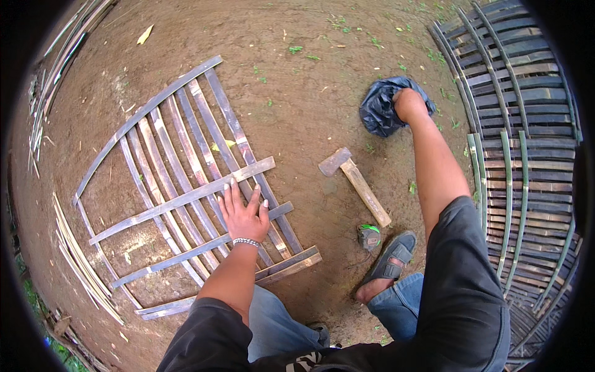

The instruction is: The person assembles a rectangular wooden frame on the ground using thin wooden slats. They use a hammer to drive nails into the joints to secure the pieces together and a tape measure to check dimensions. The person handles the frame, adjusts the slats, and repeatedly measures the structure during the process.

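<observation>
A lattice of dark bamboo slats (161,211) lies flat on the ground at the left. My left hand (245,217) rests on it, fingers spread over one of the crosswise slats, gripping nothing. On the far right side, my right hand (409,105) reaches down into the mouth of a crumpled black plastic bag (379,106). The bag hides those fingers and whatever they touch. Between the lattice and my right arm lies a hatchet (367,193) with a wooden handle, its head pointing away from me. A small green and grey tape measure (369,237) sits just below the handle's end.
A large slatted bamboo panel (514,146) fills the right side, with another slatted piece at its lower end. Thin pale strips (83,266) lie left of the lattice, and more long strips (56,80) at the far left. My sandalled foot (396,254) stands near the tape measure.
</observation>
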The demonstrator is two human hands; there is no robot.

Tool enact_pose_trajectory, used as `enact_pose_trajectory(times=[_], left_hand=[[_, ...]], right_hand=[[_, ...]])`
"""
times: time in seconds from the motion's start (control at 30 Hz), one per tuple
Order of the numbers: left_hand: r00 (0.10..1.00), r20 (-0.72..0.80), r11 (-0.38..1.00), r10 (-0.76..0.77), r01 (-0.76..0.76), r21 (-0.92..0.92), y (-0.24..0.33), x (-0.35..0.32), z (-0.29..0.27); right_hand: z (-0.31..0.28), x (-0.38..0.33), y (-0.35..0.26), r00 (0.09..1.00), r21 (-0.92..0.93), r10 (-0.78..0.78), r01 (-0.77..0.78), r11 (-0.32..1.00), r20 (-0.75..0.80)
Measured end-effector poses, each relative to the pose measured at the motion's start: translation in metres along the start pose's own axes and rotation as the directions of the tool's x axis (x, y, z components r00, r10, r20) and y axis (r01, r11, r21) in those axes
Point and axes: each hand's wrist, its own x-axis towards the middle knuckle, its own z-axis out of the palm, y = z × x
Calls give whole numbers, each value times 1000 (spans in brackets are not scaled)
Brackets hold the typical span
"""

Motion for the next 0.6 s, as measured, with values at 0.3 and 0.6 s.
enact_pose_trajectory(times=[0.3, 0.6], left_hand=[[998, 50, 999, -24, 25, -20, -5, 1, -3], [998, 43, 998, -38, 41, -55, -11, -4, -3]], right_hand=[[68, 29, 7, 984, 495, 154, -93, 864, -84], [43, 22, 6, 991, 199, -59, 83, 977, -124]])
